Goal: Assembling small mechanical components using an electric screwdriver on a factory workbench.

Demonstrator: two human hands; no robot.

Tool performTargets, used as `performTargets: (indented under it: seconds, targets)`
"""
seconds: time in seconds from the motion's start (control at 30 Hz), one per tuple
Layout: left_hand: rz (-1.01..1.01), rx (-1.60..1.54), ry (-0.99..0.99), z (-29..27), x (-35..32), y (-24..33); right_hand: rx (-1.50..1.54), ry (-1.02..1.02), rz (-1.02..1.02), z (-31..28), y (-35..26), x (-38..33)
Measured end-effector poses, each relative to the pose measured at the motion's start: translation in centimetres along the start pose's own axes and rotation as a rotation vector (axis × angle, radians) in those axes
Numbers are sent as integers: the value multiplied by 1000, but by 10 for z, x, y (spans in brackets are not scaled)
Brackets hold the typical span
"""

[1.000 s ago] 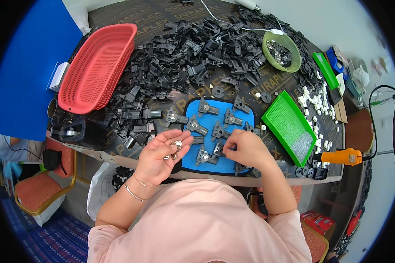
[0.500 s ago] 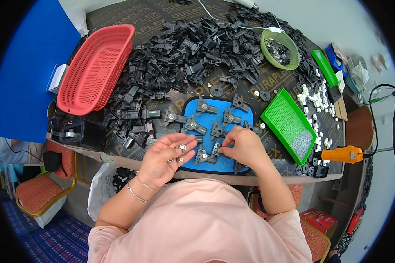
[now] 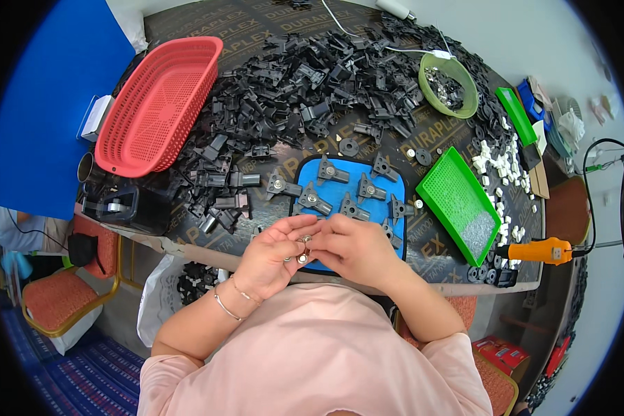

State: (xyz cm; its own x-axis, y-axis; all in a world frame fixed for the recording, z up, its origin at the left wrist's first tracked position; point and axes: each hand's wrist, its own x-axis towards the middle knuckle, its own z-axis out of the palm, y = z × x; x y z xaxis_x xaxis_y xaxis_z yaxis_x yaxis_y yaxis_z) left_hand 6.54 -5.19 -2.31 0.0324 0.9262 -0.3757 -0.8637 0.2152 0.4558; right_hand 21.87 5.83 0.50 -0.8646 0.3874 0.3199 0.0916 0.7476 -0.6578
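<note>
My left hand is palm up with its fingers curled round several small round metal pieces. The fingertips of my right hand are pinched together at these pieces, touching the left hand's fingers. Both hands are over the near edge of a blue mat. Black plastic brackets, each with a three-armed head and a short tube, lie in rows on it. Some, such as one bracket, bear a round metal piece at the centre; another bracket shows an open hole. My hands hide the mat's near left part.
A heap of black plastic parts spreads behind the mat. A red basket is at left, near a tape dispenser. To the right are a green tray, a green bowl, white plastic pieces and an orange electric screwdriver.
My right hand has left a bracket on the mat and moved left to my left hand, its fingertips at the metal pieces. The whole view has shifted slightly.
</note>
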Motion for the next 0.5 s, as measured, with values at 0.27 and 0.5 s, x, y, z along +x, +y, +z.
performTargets:
  seconds: [0.27, 0.5]
  targets:
    - [12, -13, 93, 9, 1, 2, -98, 54, -105, 10, 1, -12]
    - [-8, 9, 115, 12, 0, 5, 46, 92, 648, -33, 54, -6]
